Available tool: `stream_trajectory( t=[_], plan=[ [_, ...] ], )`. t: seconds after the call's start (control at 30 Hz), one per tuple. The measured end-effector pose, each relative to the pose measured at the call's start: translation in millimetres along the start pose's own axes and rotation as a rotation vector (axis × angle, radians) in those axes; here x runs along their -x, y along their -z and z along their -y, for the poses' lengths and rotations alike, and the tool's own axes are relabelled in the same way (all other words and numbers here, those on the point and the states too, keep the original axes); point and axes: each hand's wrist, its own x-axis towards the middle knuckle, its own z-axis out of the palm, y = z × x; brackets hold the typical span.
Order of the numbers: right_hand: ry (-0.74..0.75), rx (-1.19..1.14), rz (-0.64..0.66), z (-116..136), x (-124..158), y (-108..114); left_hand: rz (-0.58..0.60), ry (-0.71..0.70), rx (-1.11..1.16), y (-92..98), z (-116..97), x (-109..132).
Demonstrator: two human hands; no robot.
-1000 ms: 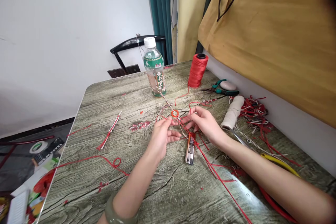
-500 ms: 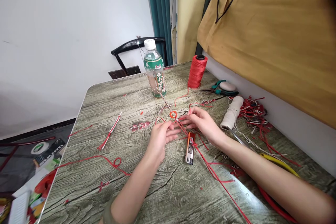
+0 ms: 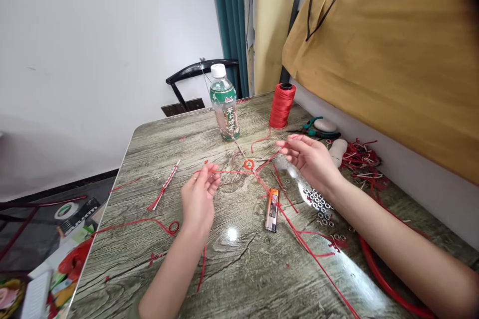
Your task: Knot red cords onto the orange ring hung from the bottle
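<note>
My left hand [image 3: 200, 194] pinches one red cord [image 3: 234, 172], drawn out to the left of a small knot. On the other side, my right hand [image 3: 309, 157] pinches a second red cord [image 3: 267, 161], pulled up and to the right. Both strands meet just below an orange-red ring [image 3: 249, 164]. A thin string ties that ring to a plastic bottle [image 3: 225, 109] with a green label. From the knot, more red cords [image 3: 305, 245] run down across a lighter [image 3: 273, 211] toward the table's near edge.
A red thread spool [image 3: 282, 107] stands behind my right hand. Pliers [image 3: 312, 127], a white string roll [image 3: 338, 152] and tangled scraps [image 3: 359, 157] lie along the wall. Small metal rings [image 3: 318, 202] are near my right forearm. A braided piece [image 3: 165, 184] lies on the left.
My hands have moved apart, left hand to the left and right hand up and right. The two red cords between them are now stretched out from the knot.
</note>
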Motion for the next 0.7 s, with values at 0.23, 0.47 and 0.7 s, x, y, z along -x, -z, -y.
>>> stream_trajectory(
  t=[0.23, 0.47, 0.7],
  plan=[
    [0.151, 0.048, -0.121, 27.4, -2.1, 15.2, -0.156, -0.027, 0.144, 25.1, -27.4, -6.0],
    [0.24, 0.108, -0.197, 40.6, 0.5, 31.7, -0.265, -0.115, 0.217, 53.8, -50.5, -15.0],
    [0.292, 0.056, -0.31, 48.2, 5.4, 49.8, -0.378, -0.128, 0.287, 81.5, -76.7, -24.4]
  ],
)
